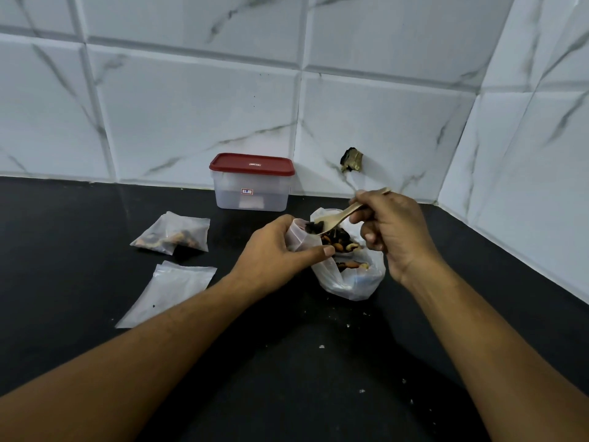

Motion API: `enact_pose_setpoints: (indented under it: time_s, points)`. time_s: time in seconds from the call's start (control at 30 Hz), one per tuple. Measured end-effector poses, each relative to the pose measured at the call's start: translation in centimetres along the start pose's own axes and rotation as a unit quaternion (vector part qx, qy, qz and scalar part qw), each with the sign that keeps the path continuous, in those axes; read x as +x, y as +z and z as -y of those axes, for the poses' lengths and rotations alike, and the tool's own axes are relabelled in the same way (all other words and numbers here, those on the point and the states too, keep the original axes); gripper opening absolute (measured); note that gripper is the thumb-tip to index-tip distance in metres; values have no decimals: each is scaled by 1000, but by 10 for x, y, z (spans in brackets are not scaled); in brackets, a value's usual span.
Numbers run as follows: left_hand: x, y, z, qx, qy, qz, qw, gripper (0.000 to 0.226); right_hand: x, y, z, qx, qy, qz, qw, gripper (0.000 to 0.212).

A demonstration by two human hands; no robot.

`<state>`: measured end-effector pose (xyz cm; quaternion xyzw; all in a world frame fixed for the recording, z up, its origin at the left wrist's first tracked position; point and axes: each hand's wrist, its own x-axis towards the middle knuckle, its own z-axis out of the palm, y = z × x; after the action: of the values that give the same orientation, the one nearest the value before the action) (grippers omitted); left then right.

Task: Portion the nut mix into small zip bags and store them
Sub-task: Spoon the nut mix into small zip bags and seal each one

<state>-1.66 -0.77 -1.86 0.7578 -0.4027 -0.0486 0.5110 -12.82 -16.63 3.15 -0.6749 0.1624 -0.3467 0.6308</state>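
Head view: nut mix spooned at the mouth of a small zip bag, right of centre on the counter.

A small translucent plastic zip bag (298,237) is gripped at its mouth by the left hand (277,247), fingers curled round it. A pale wooden spoon (338,216), loaded with dark pieces, is pinched by the right hand (392,228). Both are held over a crumpled clear plastic bulk bag (350,279) of brown nut mix (341,244). The bag film is judged light, limp and slippery; it is best held at the rim to keep the mouth open. Filled bags (173,234) and flat empty bags (172,288) lie to the left. A clear tub with a red lid (251,183) is set against the white marble-tile wall (191,106). The black countertop (287,378) is speckled with crumbs.
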Motion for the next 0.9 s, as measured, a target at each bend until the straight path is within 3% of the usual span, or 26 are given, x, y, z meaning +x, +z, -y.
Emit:
enact_pose_setpoints:
  time_s: [0.3,0.63,0.9]
  points:
    - [2,0,5,-35,2,-12,999,48,-14,13,0,-98,-56,183,977,11]
    - [6,0,8,-60,-16,-34,997,51,-7,-1,2,-112,-102,227,962,13]
    - [6,-1,9,-63,-23,-35,997,54,-5,-1,1,-80,-83,220,969,17]
